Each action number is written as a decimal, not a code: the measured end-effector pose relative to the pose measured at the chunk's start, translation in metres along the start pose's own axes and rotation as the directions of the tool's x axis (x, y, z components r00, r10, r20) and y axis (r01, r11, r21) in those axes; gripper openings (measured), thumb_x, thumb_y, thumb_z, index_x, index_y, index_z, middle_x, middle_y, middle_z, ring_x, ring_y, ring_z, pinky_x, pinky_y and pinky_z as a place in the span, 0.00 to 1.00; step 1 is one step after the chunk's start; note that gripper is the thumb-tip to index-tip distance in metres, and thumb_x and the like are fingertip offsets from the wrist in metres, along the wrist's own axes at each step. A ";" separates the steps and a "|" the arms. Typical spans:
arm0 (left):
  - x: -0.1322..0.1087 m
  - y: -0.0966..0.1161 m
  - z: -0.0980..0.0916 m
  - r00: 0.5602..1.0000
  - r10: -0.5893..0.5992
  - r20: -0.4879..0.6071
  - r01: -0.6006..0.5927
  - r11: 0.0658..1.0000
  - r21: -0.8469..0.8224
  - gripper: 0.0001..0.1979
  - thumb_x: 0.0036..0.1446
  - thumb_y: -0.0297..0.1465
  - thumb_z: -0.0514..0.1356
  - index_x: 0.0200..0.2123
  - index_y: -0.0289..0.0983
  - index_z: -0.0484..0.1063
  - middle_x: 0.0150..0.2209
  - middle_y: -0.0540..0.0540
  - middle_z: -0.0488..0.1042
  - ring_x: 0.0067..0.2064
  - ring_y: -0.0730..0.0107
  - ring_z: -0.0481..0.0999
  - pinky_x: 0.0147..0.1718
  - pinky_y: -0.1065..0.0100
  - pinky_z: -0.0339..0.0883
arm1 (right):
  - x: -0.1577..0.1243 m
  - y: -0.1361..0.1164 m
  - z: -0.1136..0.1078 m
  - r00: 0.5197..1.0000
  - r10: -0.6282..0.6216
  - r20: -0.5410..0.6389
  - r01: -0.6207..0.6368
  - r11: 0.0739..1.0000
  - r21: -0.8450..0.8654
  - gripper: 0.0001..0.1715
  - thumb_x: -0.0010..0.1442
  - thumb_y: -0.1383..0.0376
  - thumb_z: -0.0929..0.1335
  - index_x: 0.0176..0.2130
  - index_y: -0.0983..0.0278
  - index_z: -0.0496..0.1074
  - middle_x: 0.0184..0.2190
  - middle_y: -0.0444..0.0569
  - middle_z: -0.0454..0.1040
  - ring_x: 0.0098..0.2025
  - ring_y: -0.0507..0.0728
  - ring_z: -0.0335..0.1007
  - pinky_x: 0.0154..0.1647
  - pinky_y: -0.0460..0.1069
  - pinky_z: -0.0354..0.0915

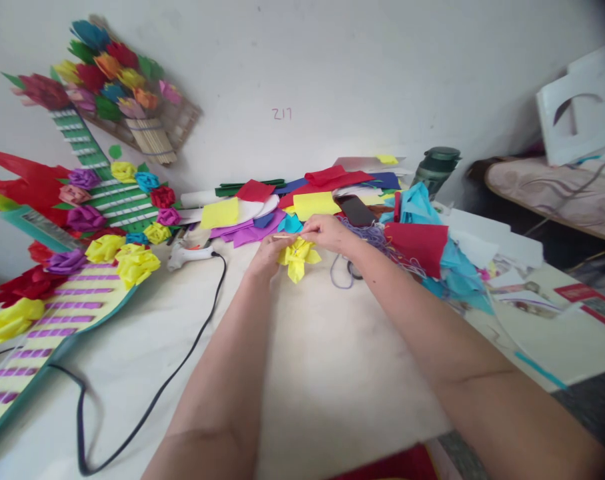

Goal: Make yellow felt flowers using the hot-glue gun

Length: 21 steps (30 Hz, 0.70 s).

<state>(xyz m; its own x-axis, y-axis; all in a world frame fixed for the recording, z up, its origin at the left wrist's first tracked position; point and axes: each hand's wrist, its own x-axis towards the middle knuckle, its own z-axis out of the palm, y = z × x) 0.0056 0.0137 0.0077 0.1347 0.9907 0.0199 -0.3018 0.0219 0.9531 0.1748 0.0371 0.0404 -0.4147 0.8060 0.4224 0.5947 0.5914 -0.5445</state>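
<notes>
A yellow paper flower (297, 260) with spread petals hangs just above the white tabletop, between my two hands. My left hand (271, 253) is closed, its fingers pinching the flower at its upper left side. From the right, my right hand (328, 232) pinches at the flower's top edge with thumb and fingers pressed together. Small detail between the fingertips is too fine to make out. Right behind the hands lie a turquoise paper piece (289, 224) and purple paper sheets (247, 230). A tangle of lilac yarn (372, 235) lies beside my right wrist.
At left stand paper-flower decorations on a green striped board (119, 207). A white glue gun (191, 255) trails a black cord across the table. Yellow sheets (316, 203), a dark phone (356, 211), red paper (417, 247) and a green bottle (436, 170) are at the back.
</notes>
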 end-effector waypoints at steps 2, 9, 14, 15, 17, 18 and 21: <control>0.000 0.001 -0.001 1.000 -0.013 0.011 0.013 1.000 0.001 0.11 0.33 0.32 0.71 0.23 0.33 0.77 0.22 0.46 0.76 0.24 0.70 0.71 0.25 0.69 0.61 | 0.000 -0.001 0.000 0.998 -0.005 0.055 0.009 0.997 -0.071 0.08 0.55 0.71 0.70 0.30 0.65 0.82 0.36 0.48 0.79 0.40 0.54 0.75 0.43 0.46 0.66; -0.001 0.002 -0.005 1.000 -0.027 0.006 0.027 1.000 -0.014 0.10 0.34 0.32 0.71 0.21 0.34 0.74 0.20 0.48 0.73 0.23 0.71 0.70 0.25 0.69 0.60 | -0.005 -0.014 -0.002 0.995 -0.014 0.094 0.041 0.956 -0.290 0.10 0.61 0.69 0.68 0.34 0.62 0.81 0.44 0.50 0.78 0.44 0.56 0.72 0.42 0.48 0.63; 0.000 0.001 -0.004 0.998 -0.057 0.015 0.057 0.998 -0.009 0.11 0.35 0.33 0.71 0.20 0.34 0.74 0.20 0.48 0.73 0.22 0.71 0.69 0.25 0.68 0.60 | -0.007 -0.019 -0.005 0.996 -0.026 0.086 0.051 0.953 -0.298 0.10 0.61 0.69 0.67 0.34 0.62 0.80 0.45 0.49 0.78 0.44 0.55 0.72 0.41 0.48 0.62; 0.000 0.000 -0.004 0.998 -0.062 0.016 0.062 0.998 -0.009 0.10 0.35 0.33 0.71 0.20 0.34 0.74 0.20 0.47 0.73 0.22 0.71 0.69 0.25 0.68 0.60 | -0.007 -0.019 -0.005 0.996 -0.029 0.082 0.051 0.958 -0.284 0.10 0.61 0.69 0.68 0.34 0.62 0.80 0.45 0.48 0.78 0.43 0.55 0.72 0.41 0.48 0.62; 0.002 -0.001 -0.005 0.998 -0.069 0.007 0.069 0.998 -0.010 0.10 0.35 0.33 0.71 0.21 0.34 0.75 0.20 0.46 0.74 0.23 0.70 0.69 0.25 0.68 0.60 | -0.007 -0.019 -0.006 0.997 -0.026 0.070 0.043 0.968 -0.249 0.09 0.59 0.69 0.68 0.33 0.62 0.80 0.45 0.47 0.78 0.42 0.54 0.71 0.40 0.48 0.62; 0.003 -0.002 -0.006 0.997 -0.072 -0.001 0.072 0.997 -0.009 0.10 0.36 0.33 0.70 0.21 0.34 0.75 0.21 0.46 0.74 0.23 0.70 0.70 0.25 0.68 0.60 | -0.007 -0.018 -0.006 0.998 -0.020 0.065 0.034 0.972 -0.231 0.09 0.59 0.69 0.68 0.32 0.62 0.80 0.44 0.47 0.78 0.41 0.54 0.71 0.39 0.48 0.61; 0.006 -0.005 -0.008 0.996 -0.091 -0.008 0.091 0.996 -0.002 0.10 0.37 0.34 0.70 0.21 0.34 0.74 0.21 0.46 0.74 0.23 0.70 0.70 0.25 0.68 0.60 | -0.006 -0.016 -0.006 0.998 0.005 0.062 0.006 0.985 -0.175 0.08 0.56 0.70 0.69 0.28 0.63 0.79 0.43 0.47 0.77 0.40 0.53 0.71 0.38 0.47 0.62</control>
<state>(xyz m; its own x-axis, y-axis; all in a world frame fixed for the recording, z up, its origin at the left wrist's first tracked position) 0.0005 0.0204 0.0003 0.1535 0.9857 -0.0692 -0.2898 0.1118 0.9505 0.1718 0.0231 0.0506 -0.4535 0.8091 0.3738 0.7038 0.5824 -0.4068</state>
